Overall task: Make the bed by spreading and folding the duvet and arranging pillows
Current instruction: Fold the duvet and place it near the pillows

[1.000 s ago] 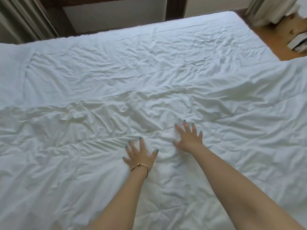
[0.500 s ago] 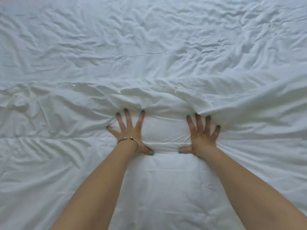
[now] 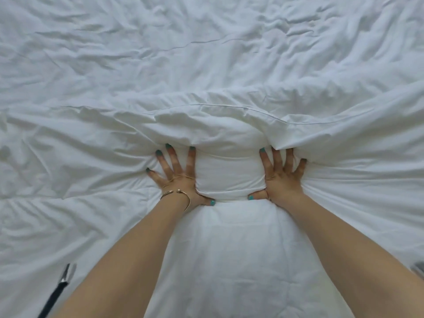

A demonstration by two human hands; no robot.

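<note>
A white duvet [image 3: 229, 260] covers the near part of the bed, its far seamed edge bunched into a puffy ridge across the middle, with a creased white sheet [image 3: 206, 42] beyond it toward the far edge. Both hands press flat on the duvet just short of that ridge — fingers spread and straight, holding nothing. The left hand [image 3: 177, 177] and right hand [image 3: 283, 180] lie near each other, thumbs pointing inward. A thin gold bracelet [image 3: 181, 196] circles the left wrist — nails are teal.
</note>
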